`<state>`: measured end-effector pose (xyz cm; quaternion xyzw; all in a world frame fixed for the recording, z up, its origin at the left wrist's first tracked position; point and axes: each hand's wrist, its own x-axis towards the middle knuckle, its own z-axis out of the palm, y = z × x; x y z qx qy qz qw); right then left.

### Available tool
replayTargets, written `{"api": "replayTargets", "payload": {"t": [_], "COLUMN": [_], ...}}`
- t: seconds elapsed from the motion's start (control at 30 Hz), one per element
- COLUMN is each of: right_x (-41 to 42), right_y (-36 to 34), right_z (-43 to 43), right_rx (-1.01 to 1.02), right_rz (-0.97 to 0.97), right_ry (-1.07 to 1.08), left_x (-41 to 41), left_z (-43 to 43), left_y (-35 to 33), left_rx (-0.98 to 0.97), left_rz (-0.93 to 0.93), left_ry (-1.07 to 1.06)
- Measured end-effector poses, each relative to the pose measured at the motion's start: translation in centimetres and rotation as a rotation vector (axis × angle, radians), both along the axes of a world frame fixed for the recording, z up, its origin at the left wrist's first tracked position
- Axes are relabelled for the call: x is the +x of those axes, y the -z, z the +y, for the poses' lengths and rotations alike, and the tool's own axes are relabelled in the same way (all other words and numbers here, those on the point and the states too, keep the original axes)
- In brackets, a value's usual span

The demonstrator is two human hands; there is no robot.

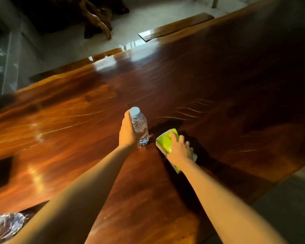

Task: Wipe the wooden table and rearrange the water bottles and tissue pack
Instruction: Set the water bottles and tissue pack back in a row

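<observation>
A clear water bottle [139,125] with a pale blue cap stands upright near the middle of the glossy wooden table [69,120]. My left hand [128,132] is wrapped around its left side. Just to the right, a green and white tissue pack [164,140] lies flat on the wood. My right hand [180,149] rests on top of the pack with its fingers curled over it. A second clear plastic bottle [5,225] shows at the bottom left corner, partly cut off by the frame.
The table's far edge [102,56] runs diagonally across the top, with pale floor beyond it. A dark carved wooden root piece [95,18] stands on that floor. A wooden bench [176,26] sits past the far edge. The table's right edge drops to grey floor [289,199].
</observation>
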<state>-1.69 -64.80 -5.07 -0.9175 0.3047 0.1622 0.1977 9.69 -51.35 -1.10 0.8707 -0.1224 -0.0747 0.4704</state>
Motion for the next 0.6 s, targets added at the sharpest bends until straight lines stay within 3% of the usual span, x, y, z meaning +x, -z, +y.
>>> {"api": "replayTargets", "payload": {"t": [0.6], "right_x": [3.4], "right_y": [-1.4], "right_z": [18.5], "right_rx": [0.018], "right_rz": [-0.058], "right_ry": [-0.383], "left_x": [-5.3], "left_z": [21.3], "left_y": [-1.0], "left_rx": [0.003], "left_rz": [-0.025], "left_ry": [-0.249]}}
